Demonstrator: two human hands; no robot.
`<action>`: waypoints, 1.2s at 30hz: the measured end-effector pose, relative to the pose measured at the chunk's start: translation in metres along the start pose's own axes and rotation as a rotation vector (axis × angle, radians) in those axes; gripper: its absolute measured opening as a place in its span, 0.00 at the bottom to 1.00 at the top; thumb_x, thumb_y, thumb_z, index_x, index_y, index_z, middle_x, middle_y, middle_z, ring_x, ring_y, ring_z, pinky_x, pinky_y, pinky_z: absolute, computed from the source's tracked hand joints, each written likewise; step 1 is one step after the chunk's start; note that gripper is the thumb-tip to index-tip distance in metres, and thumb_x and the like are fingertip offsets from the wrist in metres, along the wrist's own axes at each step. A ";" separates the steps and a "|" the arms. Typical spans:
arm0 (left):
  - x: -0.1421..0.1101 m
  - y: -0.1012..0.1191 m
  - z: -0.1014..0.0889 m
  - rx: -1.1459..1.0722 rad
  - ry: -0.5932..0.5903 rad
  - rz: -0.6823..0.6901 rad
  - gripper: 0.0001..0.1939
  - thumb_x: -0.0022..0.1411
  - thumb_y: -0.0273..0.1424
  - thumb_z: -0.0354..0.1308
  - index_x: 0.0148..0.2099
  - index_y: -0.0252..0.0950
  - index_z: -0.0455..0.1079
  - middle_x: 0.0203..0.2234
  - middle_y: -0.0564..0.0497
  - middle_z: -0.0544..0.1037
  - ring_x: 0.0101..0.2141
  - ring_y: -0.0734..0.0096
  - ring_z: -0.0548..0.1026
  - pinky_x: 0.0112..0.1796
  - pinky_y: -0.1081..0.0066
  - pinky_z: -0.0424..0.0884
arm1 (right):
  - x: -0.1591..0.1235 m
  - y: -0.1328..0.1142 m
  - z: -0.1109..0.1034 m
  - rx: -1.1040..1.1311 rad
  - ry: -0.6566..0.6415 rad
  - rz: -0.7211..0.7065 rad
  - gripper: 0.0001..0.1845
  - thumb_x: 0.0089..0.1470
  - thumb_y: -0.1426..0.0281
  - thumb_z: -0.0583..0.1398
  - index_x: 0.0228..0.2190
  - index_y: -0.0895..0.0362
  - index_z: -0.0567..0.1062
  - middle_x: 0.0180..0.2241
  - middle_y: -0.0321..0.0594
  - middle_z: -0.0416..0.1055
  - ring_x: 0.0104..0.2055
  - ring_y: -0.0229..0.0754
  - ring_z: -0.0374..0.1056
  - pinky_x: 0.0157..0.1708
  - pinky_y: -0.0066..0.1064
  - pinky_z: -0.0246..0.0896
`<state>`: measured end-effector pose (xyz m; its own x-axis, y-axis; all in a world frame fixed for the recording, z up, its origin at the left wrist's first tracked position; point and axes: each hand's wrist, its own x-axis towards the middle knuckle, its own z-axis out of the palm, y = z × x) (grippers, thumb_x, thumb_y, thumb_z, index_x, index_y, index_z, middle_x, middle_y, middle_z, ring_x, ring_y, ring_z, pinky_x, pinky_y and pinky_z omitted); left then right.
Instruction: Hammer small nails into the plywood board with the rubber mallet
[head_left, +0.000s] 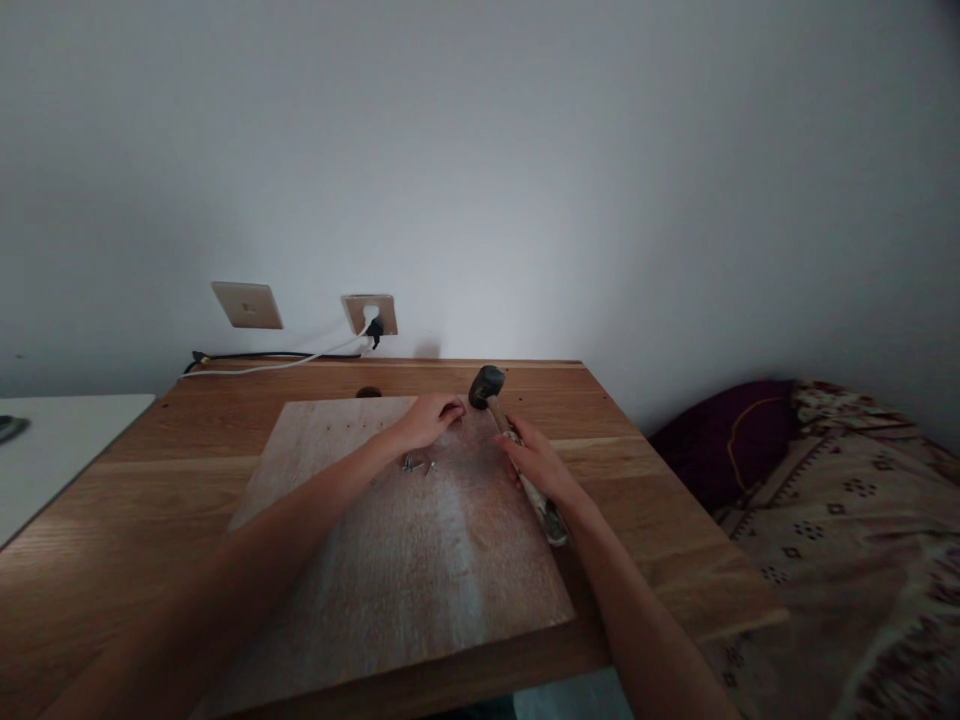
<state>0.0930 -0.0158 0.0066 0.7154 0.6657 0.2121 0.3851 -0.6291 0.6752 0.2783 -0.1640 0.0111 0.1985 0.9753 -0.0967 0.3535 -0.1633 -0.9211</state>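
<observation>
My right hand (534, 458) is wrapped round the handle of a hammer (487, 384), whose dark head is raised near the far right part of a wooden board (420, 590). The lower end of the handle sticks out below my fist. Close to the hammer head, my left hand (431, 420) rests at the board's far side, its thumb and finger pinching what looks like a small thin nail (463, 408). Several loose nails (412, 464) lie on the board below my left wrist. Small dark spots run in a row along the board's far left.
Beneath the board is a wooden table (660, 520) against the wall. White and black cables (285, 362) run along its back edge to a wall socket (370, 314). A white surface (67, 440) adjoins on the left. Patterned bedding (832, 540) and a purple cushion (727, 440) lie right.
</observation>
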 end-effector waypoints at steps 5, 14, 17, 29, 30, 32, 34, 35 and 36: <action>-0.002 -0.006 0.002 0.011 0.010 0.015 0.09 0.68 0.25 0.58 0.38 0.36 0.80 0.34 0.48 0.84 0.36 0.64 0.81 0.43 0.68 0.72 | -0.001 -0.001 0.003 0.128 -0.005 0.025 0.23 0.57 0.64 0.62 0.52 0.55 0.69 0.24 0.28 0.72 0.13 0.35 0.62 0.11 0.27 0.57; -0.005 0.000 0.013 0.037 0.106 0.109 0.13 0.66 0.19 0.57 0.43 0.36 0.81 0.40 0.46 0.85 0.42 0.64 0.81 0.48 0.67 0.73 | 0.004 -0.002 0.009 0.313 -0.005 0.111 0.18 0.53 0.55 0.65 0.36 0.52 0.66 0.21 0.24 0.65 0.13 0.33 0.61 0.09 0.25 0.53; -0.007 0.001 0.012 0.041 0.100 0.101 0.11 0.66 0.21 0.57 0.42 0.35 0.82 0.38 0.46 0.85 0.39 0.66 0.81 0.46 0.68 0.74 | 0.006 -0.001 0.009 0.331 0.006 0.120 0.17 0.51 0.57 0.64 0.36 0.52 0.66 0.22 0.25 0.67 0.13 0.33 0.61 0.10 0.25 0.53; -0.009 0.003 0.012 -0.054 0.078 0.062 0.14 0.58 0.18 0.60 0.43 0.34 0.82 0.35 0.48 0.85 0.35 0.66 0.81 0.41 0.69 0.74 | -0.009 -0.018 0.010 0.381 -0.017 0.055 0.27 0.47 0.52 0.65 0.43 0.54 0.68 0.20 0.25 0.68 0.12 0.34 0.56 0.08 0.28 0.49; -0.009 0.003 0.012 -0.078 0.085 0.046 0.15 0.58 0.17 0.60 0.45 0.34 0.81 0.34 0.48 0.85 0.34 0.66 0.81 0.40 0.69 0.74 | -0.010 -0.019 0.010 0.387 -0.020 0.044 0.29 0.47 0.51 0.66 0.45 0.54 0.68 0.20 0.25 0.68 0.12 0.34 0.56 0.09 0.28 0.50; -0.010 0.002 0.013 -0.123 0.109 0.016 0.16 0.57 0.18 0.60 0.47 0.33 0.78 0.34 0.49 0.85 0.34 0.67 0.81 0.39 0.69 0.75 | -0.013 -0.022 0.009 0.390 -0.016 0.035 0.31 0.47 0.50 0.66 0.47 0.54 0.68 0.20 0.24 0.68 0.12 0.35 0.57 0.09 0.28 0.50; -0.010 0.002 0.014 -0.154 0.123 -0.002 0.18 0.56 0.18 0.61 0.48 0.34 0.75 0.34 0.50 0.84 0.33 0.67 0.81 0.39 0.69 0.75 | -0.016 -0.024 0.008 0.385 -0.010 0.040 0.31 0.46 0.50 0.67 0.46 0.53 0.67 0.18 0.23 0.68 0.12 0.35 0.57 0.10 0.27 0.49; -0.010 0.002 0.014 -0.162 0.125 -0.008 0.18 0.55 0.18 0.61 0.48 0.34 0.74 0.34 0.50 0.84 0.33 0.68 0.81 0.38 0.69 0.75 | -0.017 -0.025 0.008 0.379 -0.012 0.043 0.30 0.45 0.50 0.67 0.44 0.53 0.67 0.18 0.23 0.67 0.12 0.35 0.58 0.11 0.27 0.49; -0.010 0.003 0.014 -0.166 0.126 -0.013 0.18 0.55 0.18 0.62 0.48 0.34 0.73 0.34 0.50 0.84 0.33 0.68 0.80 0.37 0.69 0.75 | -0.018 -0.026 0.007 0.374 -0.017 0.045 0.29 0.45 0.50 0.67 0.43 0.53 0.66 0.17 0.23 0.67 0.12 0.34 0.58 0.11 0.26 0.48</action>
<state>0.0951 -0.0298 -0.0036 0.6287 0.7245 0.2824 0.2848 -0.5525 0.7834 0.2587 -0.1760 0.0343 0.1894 0.9714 -0.1433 -0.0140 -0.1432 -0.9896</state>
